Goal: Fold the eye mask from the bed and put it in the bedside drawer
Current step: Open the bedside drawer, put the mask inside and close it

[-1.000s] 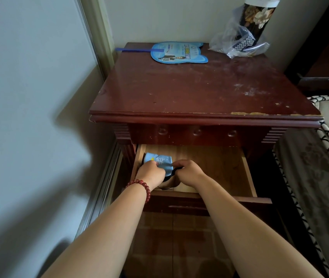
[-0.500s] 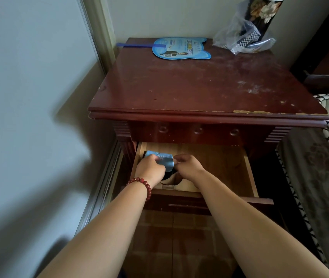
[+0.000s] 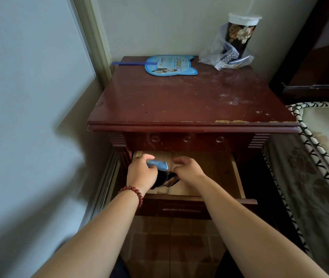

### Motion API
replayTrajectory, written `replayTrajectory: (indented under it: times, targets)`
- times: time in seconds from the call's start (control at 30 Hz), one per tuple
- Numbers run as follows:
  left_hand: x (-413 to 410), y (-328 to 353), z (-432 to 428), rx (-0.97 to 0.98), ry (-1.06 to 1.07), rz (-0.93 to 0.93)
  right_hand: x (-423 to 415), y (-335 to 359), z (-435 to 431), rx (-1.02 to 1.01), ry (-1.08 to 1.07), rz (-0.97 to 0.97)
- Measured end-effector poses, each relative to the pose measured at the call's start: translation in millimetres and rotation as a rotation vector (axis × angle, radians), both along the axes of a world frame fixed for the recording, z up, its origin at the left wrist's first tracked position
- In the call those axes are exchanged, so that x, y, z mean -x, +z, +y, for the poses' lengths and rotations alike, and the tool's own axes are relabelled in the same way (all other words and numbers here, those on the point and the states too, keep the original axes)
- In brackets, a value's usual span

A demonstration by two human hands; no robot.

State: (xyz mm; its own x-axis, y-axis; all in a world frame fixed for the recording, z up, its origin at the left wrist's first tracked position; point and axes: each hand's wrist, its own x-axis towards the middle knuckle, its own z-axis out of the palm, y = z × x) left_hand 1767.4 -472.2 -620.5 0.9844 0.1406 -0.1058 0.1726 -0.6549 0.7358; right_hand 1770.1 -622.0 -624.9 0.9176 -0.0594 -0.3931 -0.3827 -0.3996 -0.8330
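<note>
Right hand (image 3: pixel 187 170) off — eye mask (image 3: pixel 158 165) folded

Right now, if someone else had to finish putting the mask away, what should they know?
Left hand: fingers closed on the folded eye mask, low in the drawer's left front corner.
Right hand: open beside it, holding nothing; the black strap trails between the hands.
Drawer: pulled open.
Done: mask folded and brought into the drawer.
Left: let go, tuck the strap in, push the drawer shut.
</note>
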Motion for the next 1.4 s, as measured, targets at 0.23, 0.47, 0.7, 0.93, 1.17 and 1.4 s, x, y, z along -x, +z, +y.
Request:
replayTrajectory:
  times: [0.23,0.47,0.7,0.93,1.17,1.4]
  targets:
    - [7.8,7.8,-3.9,0.01,-0.077,0.005,14.1,2.5,-3.9,0.053,0.015,-0.137]
    - [17.4,27.2,-8.5,-0.025,-0.4,0.025,37.5,12.4,-17.7,0.204,0.065,-0.295]
    - [33.1,32.6,-2.9,0.056,-0.582,-0.015,75.0,17.2,-35.2,0.337,0.118,-0.365]
    - [43.3,29.0,-5.0,0.039,-0.657,-0.035,89.6,14.3,-37.2,0.416,0.293,-0.383]
    - [43.0,24.1,-1.5,-0.04,-0.683,-0.001,90.2,7.1,-36.9,0.46,0.292,-0.448]
    - [39.4,22.8,-2.7,-0.164,-0.721,0.02,92.1,2.7,-33.8,0.489,0.27,-0.497]
